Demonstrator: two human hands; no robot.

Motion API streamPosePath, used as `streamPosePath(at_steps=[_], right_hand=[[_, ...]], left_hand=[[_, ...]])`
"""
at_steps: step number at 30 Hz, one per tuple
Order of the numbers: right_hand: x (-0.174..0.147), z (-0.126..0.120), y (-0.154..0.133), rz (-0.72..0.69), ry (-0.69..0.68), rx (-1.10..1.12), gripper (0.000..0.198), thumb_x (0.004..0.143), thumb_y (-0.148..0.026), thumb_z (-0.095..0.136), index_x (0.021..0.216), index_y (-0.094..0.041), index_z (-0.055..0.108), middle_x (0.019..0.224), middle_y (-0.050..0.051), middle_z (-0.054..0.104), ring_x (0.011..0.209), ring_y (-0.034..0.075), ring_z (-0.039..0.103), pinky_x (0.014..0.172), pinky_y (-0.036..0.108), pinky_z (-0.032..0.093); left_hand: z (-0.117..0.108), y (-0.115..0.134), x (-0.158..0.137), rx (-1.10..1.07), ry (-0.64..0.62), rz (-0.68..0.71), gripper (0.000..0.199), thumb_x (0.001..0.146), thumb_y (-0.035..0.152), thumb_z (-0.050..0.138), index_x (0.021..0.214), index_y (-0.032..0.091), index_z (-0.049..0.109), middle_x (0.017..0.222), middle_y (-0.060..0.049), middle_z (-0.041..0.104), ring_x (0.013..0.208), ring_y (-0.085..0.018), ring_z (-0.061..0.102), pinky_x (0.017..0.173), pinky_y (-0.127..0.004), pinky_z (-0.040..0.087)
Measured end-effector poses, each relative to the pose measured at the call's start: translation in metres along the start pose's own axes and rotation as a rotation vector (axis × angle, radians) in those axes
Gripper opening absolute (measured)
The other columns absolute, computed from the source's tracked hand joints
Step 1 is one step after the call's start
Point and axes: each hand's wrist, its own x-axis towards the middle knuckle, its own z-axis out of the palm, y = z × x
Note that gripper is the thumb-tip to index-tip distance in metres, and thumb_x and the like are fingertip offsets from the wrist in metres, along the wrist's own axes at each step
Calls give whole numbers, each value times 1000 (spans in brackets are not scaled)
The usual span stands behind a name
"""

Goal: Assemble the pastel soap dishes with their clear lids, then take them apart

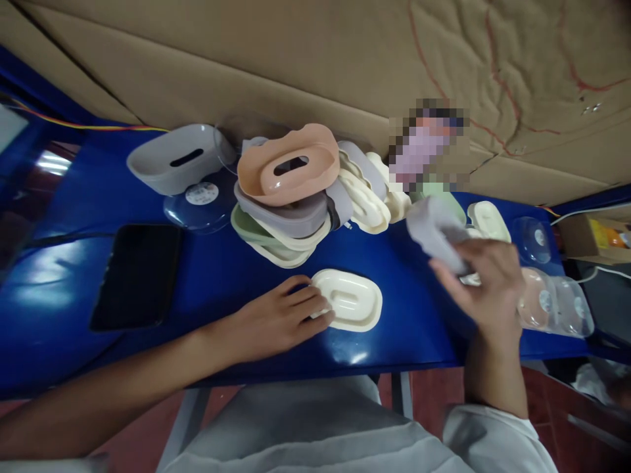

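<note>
On the blue table (409,335) lies a cream oval plastic piece (357,303), shallow, with a raised rim and a long ridge in its middle. My left hand (286,318) has its fingertips on the left end of that piece. To the right, my right hand (488,279) grips a grey plastic piece (434,230), raised off the table and smeared by motion. Left of centre is a stack of plastic parts, topped by a peach cover (325,154) with a wavy edge and an oval slot. Grey (300,217) and green (246,230) pieces lie beneath it.
A grey slotted box (172,164) and a clear lid (197,213) stand at back left, near a black phone (138,276). Cream wavy pieces (365,207) lean at the back. Clear packages (574,309) sit at right. Brown cardboard (296,59) walls the back.
</note>
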Motion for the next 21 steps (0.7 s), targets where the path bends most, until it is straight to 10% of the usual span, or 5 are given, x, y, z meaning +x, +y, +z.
streamPosePath(at_steps=[4,8,21], right_hand=[[-4,-16,-54,-331,-338,204,24,96,-33,80,119,-28,74,92,2,78,85,23,73,77,40,57],[-4,3,-82,-490,-351,197,21,105,-39,70,118,-23,77,98,5,81,88,21,73,77,38,57],[-15,35,-105,-492,-386,264,37,106,-13,62,142,-12,68,145,16,73,143,30,66,126,53,54]], left_hand=[[1,-2,-2,40,14,5,37,101,4,63,134,21,68,124,-10,75,109,-23,69,95,-36,53],[-1,0,-2,62,142,3,44,101,4,62,139,28,66,124,-7,75,114,-22,70,102,-36,54],[5,-5,-5,54,14,-84,38,108,21,65,146,13,65,153,-13,68,145,-28,63,127,-47,48]])
